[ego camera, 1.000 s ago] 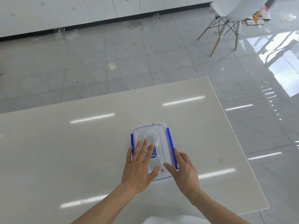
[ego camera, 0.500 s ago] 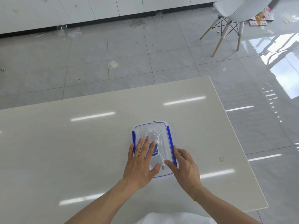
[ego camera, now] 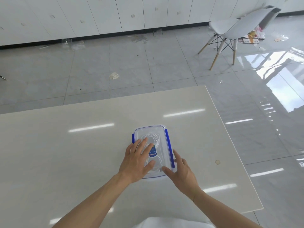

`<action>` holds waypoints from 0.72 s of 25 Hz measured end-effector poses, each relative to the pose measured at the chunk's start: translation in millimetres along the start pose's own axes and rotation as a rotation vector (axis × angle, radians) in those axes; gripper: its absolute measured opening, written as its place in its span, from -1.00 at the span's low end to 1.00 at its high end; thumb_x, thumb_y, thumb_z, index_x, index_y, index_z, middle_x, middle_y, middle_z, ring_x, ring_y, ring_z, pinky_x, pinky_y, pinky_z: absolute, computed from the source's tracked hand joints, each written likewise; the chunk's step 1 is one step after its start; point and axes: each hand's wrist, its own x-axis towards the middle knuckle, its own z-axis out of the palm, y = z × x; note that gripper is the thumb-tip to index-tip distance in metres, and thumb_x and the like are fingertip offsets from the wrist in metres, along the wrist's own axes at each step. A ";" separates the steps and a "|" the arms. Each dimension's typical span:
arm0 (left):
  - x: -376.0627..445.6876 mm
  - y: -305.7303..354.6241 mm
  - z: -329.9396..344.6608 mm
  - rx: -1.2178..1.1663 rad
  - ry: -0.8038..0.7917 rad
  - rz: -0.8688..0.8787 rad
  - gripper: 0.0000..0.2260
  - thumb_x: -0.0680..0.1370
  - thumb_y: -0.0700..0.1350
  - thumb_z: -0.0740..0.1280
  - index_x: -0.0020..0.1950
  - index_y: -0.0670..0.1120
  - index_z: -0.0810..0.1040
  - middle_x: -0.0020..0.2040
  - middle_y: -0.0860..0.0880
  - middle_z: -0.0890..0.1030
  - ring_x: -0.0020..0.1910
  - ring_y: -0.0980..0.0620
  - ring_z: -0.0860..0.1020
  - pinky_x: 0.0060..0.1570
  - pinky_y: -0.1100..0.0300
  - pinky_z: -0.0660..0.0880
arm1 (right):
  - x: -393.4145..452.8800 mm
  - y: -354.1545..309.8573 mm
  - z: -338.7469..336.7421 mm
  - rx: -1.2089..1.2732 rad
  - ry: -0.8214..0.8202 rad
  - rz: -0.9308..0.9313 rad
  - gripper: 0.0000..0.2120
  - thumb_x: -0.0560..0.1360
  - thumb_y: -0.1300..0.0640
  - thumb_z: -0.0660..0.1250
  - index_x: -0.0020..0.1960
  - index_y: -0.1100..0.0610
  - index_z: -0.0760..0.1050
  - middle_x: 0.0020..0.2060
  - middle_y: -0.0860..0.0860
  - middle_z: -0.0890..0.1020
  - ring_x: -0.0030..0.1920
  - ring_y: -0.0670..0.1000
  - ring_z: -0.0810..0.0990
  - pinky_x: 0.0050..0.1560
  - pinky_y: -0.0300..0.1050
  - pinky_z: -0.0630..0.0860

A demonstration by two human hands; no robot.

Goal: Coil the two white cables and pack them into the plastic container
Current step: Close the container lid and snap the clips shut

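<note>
Flat left hand (ego camera: 136, 160) presses the clear blue-latched plastic container (ego camera: 162, 134); right hand (ego camera: 181, 171) touches its side, fingers straight; uneven pressure may leave it unlatched.

A glossy cream table (ego camera: 98, 153) fills the lower frame, mirroring strips of ceiling light. Beyond it lies a grey tiled floor (ego camera: 82, 71) strewn with scraps of litter, bright window glare along its right side. White cabinets (ego camera: 98, 15) with a dark plinth line the top, and a white shell chair (ego camera: 238, 28) on wooden legs stands at upper right.
</note>
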 end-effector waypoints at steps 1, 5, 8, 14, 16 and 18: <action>6.8 -5.9 -6.0 0.004 0.041 0.023 -0.40 0.56 0.25 0.10 0.53 -0.02 0.33 0.59 -0.12 0.23 0.54 -0.20 0.24 0.44 -0.18 0.30 | -5.0 0.4 -1.0 0.017 -0.017 0.019 -0.16 0.39 -0.46 0.18 0.55 -0.21 -0.03 0.24 -0.09 0.48 0.11 -0.02 0.59 0.02 -0.07 0.59; 44.4 -28.2 -28.0 0.000 -0.036 -0.076 -0.36 0.58 0.23 0.18 0.60 0.02 0.14 0.64 -0.10 0.04 0.58 -0.12 0.11 0.47 -0.07 0.27 | -13.2 -3.1 -5.6 0.091 -0.087 0.030 -0.19 0.42 -0.37 0.26 0.55 -0.22 -0.01 0.01 -0.06 0.65 -0.03 0.02 0.64 -0.06 -0.02 0.62; 66.4 -35.6 -36.6 -0.059 -0.193 -0.148 -0.27 0.54 0.28 0.22 0.61 0.12 -0.01 0.64 -0.01 0.04 0.59 -0.04 0.09 0.46 -0.08 0.28 | -8.7 -8.3 -14.3 0.196 -0.148 0.092 -0.23 0.46 -0.22 0.36 0.55 -0.24 0.04 -0.18 -0.01 0.68 -0.16 0.06 0.67 -0.14 -0.03 0.61; 52.1 -41.9 -38.0 -0.091 -0.152 -0.268 -0.29 0.52 0.31 0.25 0.59 0.12 0.08 0.52 -0.06 0.31 0.45 -0.11 0.34 0.30 -0.08 0.43 | 7.6 -6.8 -34.2 0.370 -0.140 0.162 -0.39 0.49 0.01 0.42 0.48 -0.22 0.29 -0.25 0.04 0.66 -0.30 0.02 0.66 -0.23 -0.10 0.61; 27.7 -43.0 -34.3 -0.150 -0.080 -0.374 -0.36 0.53 0.29 0.26 0.55 0.13 0.17 0.37 -0.07 0.43 0.32 -0.11 0.45 0.16 -0.05 0.51 | 17.1 -6.2 -40.5 0.524 -0.087 0.201 -0.48 0.52 0.12 0.40 0.43 -0.13 0.39 -0.19 0.00 0.60 -0.34 0.00 0.62 -0.23 -0.07 0.62; -0.6 -41.0 -28.7 -0.244 -0.028 -0.492 -0.44 0.53 0.26 0.27 0.49 0.14 0.26 0.24 -0.05 0.48 0.18 -0.10 0.54 0.05 -0.01 0.55 | 28.5 -9.3 -44.3 0.634 -0.034 0.224 -0.55 0.54 0.19 0.39 0.39 -0.06 0.45 -0.14 0.00 0.58 -0.34 0.04 0.61 -0.22 -0.02 0.64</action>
